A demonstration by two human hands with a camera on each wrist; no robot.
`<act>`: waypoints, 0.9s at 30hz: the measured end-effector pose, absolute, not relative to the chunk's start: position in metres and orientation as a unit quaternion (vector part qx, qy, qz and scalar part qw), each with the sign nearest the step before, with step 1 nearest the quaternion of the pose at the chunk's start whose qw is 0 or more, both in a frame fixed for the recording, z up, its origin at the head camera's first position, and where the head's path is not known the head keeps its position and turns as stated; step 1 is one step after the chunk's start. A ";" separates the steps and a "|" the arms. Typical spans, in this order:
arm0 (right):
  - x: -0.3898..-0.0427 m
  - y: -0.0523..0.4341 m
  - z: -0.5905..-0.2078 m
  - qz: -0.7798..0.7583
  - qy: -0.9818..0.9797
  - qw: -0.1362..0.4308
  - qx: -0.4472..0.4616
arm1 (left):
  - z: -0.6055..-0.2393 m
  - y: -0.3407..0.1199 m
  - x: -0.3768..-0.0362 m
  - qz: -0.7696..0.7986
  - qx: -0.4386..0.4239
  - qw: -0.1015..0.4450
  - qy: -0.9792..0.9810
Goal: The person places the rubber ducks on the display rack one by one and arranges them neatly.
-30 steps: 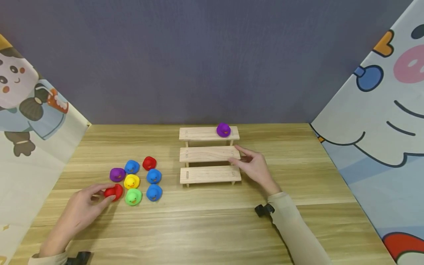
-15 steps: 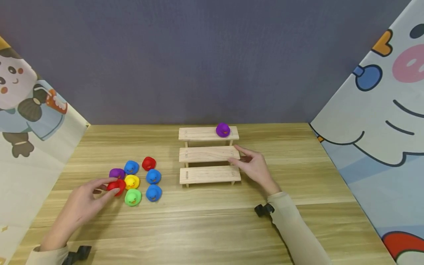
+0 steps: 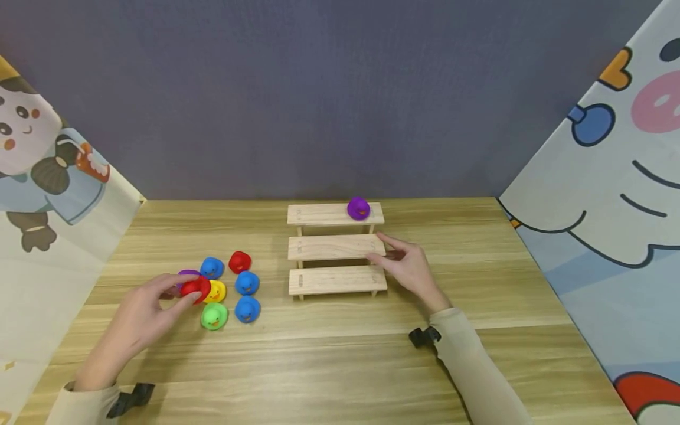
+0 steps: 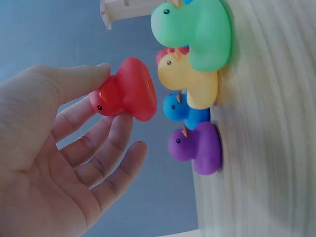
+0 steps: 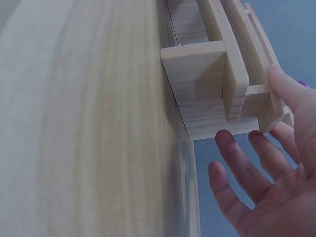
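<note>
My left hand (image 3: 143, 310) pinches a red rubber duck (image 4: 126, 91) between thumb and fingers, raised off the table. In the head view it overlaps a purple duck (image 4: 200, 148) and a yellow duck (image 3: 216, 291). A green duck (image 3: 214, 317) sits just nearer to me. My right hand (image 3: 409, 268) holds the right end of a three-step wooden stand (image 3: 334, 280), thumb and index finger on the middle board and the other fingers loose beside it. On the stand's top step, toward the right, sits another purple duck (image 3: 358, 208).
Several more ducks stand between the left hand and the stand: a blue duck (image 3: 212, 267), a second red duck (image 3: 240, 262) and two blue ones nearer the stand. A dark grey panel (image 3: 319, 100) rises behind the wooden table (image 3: 329, 366), with printed panels at both sides.
The left hand has lifted the red duck off the table and carried it slightly right and away from me, over the purple and yellow ducks. The right hand and stand stay put.
</note>
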State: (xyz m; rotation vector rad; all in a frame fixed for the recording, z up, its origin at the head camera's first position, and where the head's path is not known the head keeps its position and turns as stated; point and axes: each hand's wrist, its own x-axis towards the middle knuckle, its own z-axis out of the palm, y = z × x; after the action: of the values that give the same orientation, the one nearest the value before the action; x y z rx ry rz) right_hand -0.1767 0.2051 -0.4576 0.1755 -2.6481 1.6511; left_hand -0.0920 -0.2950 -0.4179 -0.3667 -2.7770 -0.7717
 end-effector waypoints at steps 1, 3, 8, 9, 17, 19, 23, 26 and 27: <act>-0.177 0.205 -0.458 0.528 -0.847 0.007 0.056 | -0.417 -0.293 -0.093 -0.263 -0.132 0.123 -0.948; -0.176 0.205 -0.457 0.527 -0.848 0.006 0.055 | -0.416 -0.290 -0.094 -0.259 -0.140 0.131 -0.947; -0.176 0.206 -0.457 0.524 -0.850 0.006 0.054 | -0.412 -0.278 -0.099 -0.262 -0.157 0.133 -0.943; -0.176 0.206 -0.457 0.525 -0.850 0.007 0.055 | -0.412 -0.275 -0.100 -0.265 -0.162 0.131 -0.942; -0.176 0.206 -0.458 0.528 -0.847 0.007 0.058 | -0.412 -0.257 -0.108 -0.279 -0.170 0.121 -0.937; -0.176 0.205 -0.458 0.526 -0.849 0.007 0.057 | -0.412 -0.254 -0.110 -0.279 -0.171 0.119 -0.937; -0.176 0.205 -0.459 0.524 -0.850 0.008 0.056 | -0.408 -0.249 -0.112 -0.282 -0.168 0.113 -0.938; -0.177 0.206 -0.459 0.525 -0.849 0.008 0.056 | -0.406 -0.245 -0.114 -0.286 -0.163 0.115 -0.937; -0.177 0.206 -0.459 0.526 -0.849 0.008 0.055 | -0.405 -0.244 -0.115 -0.288 -0.162 0.116 -0.937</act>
State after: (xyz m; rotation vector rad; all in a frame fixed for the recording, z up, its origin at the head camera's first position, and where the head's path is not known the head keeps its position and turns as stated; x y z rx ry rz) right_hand -0.1771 0.2059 -0.4589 0.1732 -2.6530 1.6448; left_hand -0.1151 -0.2438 -0.4051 -0.4749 -2.7440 -0.8436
